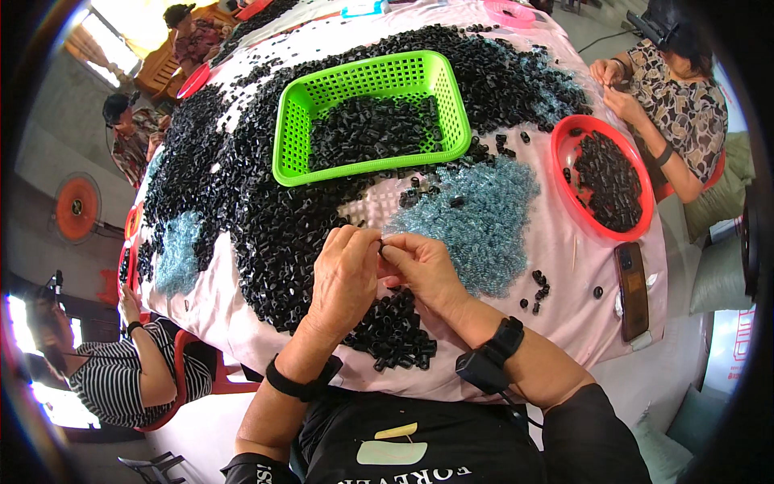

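Note:
My left hand [345, 270] and my right hand [426, 270] meet over the near middle of the table, fingertips pinched together. Between them is a small black plastic piece [381, 248], mostly hidden by the fingers. Below my hands lies a small heap of black plastic pieces [395, 331], and a far larger black pile [270, 234] spreads to the left and back. Just right of my right hand is a mound of tiny pale blue, shiny pieces [476, 226], perhaps springs. Beyond my hands, a green perforated basket [371, 169] holds more black pieces.
A red basin [562, 173] of black pieces stands at the right, near a phone [632, 294] on the pink tablecloth [556, 339]. A few black pieces [540, 282] lie loose there. Other people sit around the table, one at the right [677, 101], one at the left [125, 375].

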Motion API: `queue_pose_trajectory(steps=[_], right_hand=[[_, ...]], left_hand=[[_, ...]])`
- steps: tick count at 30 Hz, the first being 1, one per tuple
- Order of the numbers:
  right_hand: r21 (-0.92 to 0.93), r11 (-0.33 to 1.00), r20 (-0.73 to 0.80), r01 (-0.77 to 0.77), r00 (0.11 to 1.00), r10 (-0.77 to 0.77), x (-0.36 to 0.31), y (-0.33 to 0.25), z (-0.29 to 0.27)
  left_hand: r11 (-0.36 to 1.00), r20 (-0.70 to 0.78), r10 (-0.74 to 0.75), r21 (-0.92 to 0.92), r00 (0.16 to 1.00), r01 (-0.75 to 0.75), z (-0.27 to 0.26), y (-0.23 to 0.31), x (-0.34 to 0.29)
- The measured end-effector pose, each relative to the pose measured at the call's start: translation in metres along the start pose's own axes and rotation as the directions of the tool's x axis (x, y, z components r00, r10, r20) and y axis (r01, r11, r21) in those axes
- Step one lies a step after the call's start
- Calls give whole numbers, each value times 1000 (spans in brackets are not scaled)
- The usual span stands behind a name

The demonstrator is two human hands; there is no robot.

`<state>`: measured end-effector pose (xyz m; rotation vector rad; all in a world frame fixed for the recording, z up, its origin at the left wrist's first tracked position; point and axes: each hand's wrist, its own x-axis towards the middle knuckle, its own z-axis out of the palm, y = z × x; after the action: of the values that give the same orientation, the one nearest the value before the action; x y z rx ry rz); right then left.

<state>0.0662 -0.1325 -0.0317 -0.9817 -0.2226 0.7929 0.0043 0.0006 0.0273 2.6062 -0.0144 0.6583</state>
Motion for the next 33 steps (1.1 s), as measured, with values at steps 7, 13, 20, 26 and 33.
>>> queue_pose_trajectory(steps=[7,13,20,26,33], right_hand=[[-37,999,-14,7,1000,-7,-1,0,1],[-58,998,-9,-7,1000,6,-1,-1,1],[-41,999,24,30,999,-29,0,2,-2],[4,999,83,44,996,-44,1,2,-2],[-77,996,6,33,999,-32,2,2,1]], left_hand=[[999,-31,6,-33,1000,-7,3,1,-3],[1000,-11,14,-11,1000,-15,0,0,-2],[998,69,31,-50,997,-27,-9,4,-2],[998,107,55,-35,993,-52,-5,3,-6],[999,78,26,34,997,-29,-3,-1,-6]])
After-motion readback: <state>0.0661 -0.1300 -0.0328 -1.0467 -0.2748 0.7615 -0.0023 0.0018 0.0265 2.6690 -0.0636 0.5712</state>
